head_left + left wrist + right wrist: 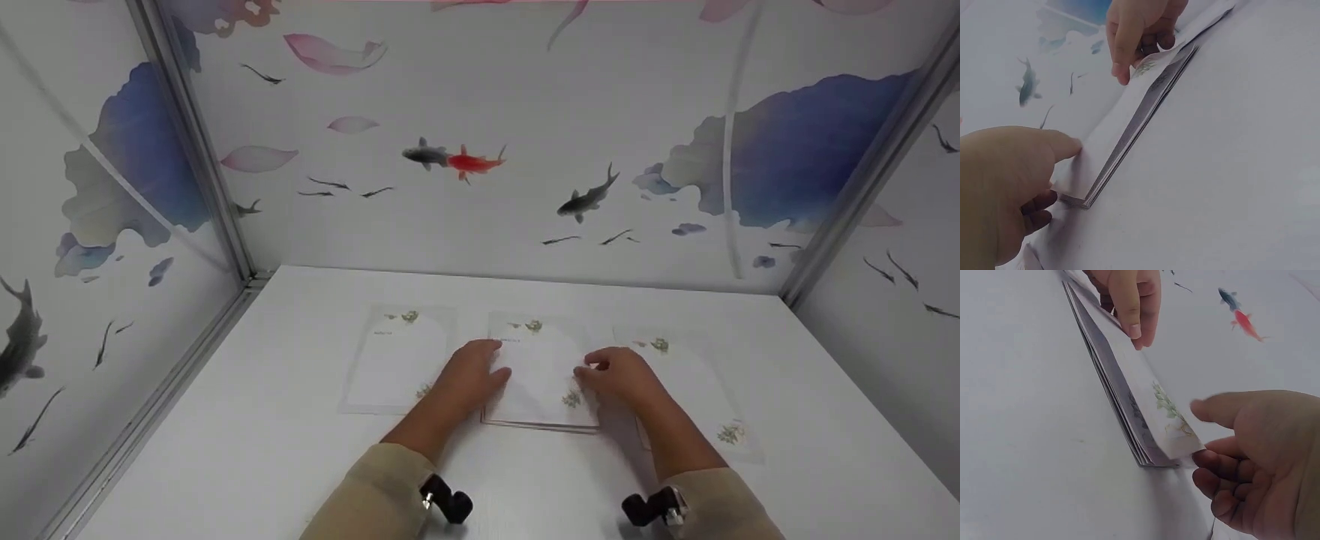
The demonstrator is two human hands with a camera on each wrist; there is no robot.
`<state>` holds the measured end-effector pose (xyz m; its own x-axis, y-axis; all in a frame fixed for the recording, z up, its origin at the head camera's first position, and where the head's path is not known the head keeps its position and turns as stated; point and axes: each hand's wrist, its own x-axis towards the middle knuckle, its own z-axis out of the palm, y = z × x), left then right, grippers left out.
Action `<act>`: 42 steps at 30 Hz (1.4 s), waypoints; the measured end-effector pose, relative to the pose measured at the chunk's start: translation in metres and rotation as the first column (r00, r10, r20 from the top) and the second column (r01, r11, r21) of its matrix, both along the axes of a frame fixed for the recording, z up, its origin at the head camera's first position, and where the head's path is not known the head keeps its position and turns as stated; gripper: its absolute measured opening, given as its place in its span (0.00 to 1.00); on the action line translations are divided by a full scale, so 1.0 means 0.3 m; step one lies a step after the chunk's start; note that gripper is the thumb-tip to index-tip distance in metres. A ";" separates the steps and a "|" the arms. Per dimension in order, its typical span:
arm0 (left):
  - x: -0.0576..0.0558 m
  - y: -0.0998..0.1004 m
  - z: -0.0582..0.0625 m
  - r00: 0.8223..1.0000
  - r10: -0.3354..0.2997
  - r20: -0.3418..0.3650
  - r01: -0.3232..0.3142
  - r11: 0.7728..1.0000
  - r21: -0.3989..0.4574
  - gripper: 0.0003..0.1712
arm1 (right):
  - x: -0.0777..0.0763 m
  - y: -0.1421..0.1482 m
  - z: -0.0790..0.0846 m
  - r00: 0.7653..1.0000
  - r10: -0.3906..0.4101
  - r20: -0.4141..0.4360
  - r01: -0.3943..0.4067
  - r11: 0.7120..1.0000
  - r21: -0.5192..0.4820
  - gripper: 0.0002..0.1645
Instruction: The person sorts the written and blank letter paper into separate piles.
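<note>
A thin stack of printed white sheets (536, 382), with small green plant drawings, lies at the middle of the table. Its top sheet (1145, 399) bows up from those below, showing a gap along the near side in both wrist views. At the left edge my left hand (472, 375) pinches the top sheet, thumb above and fingers curled beneath. My right hand (619, 375) is at the right edge, its loosely bent fingers touching the sheet's raised corner from below. In the right wrist view the right thumb (1216, 409) stands apart above the paper.
A similar sheet (401, 367) lies left of the stack, partly behind the left forearm. Another sheet (694, 390) lies on the right, partly covered by the right forearm. White panels with fish and petal pictures enclose the white table (247, 450) at the back and sides.
</note>
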<state>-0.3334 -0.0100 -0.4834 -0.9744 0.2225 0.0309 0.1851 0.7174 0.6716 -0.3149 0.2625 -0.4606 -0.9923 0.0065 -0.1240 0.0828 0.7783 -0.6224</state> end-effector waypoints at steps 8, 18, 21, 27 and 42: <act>-0.020 0.012 0.000 0.964 0.233 0.131 -0.263 0.918 0.296 0.25 | 0.008 0.010 0.023 0.983 -0.139 0.119 0.170 0.937 -0.306 0.25; -0.036 0.007 0.008 0.943 0.283 0.176 -0.327 0.888 0.324 0.25 | 0.012 -0.006 0.030 0.982 -0.156 0.110 0.186 0.912 -0.365 0.24; -0.034 -0.003 0.015 0.942 0.283 0.182 -0.331 0.881 0.340 0.24 | 0.010 -0.017 0.031 0.981 -0.165 0.107 0.193 0.908 -0.371 0.24; -0.026 -0.060 0.033 0.927 0.325 0.186 -0.372 0.864 0.339 0.25 | -0.004 -0.085 0.026 0.975 -0.171 0.141 0.216 0.881 -0.421 0.25; -0.017 -0.359 0.046 0.894 0.395 0.211 -0.444 0.844 0.303 0.27 | -0.031 -0.388 0.019 0.987 -0.111 0.117 0.158 0.819 -0.552 0.22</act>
<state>-0.3386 -0.1177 -0.4696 -0.9720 -0.2081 -0.1094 -0.1919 0.4336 0.8804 -0.3241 0.1462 -0.4551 -0.9739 0.0456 -0.2223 0.2262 0.2774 -0.9337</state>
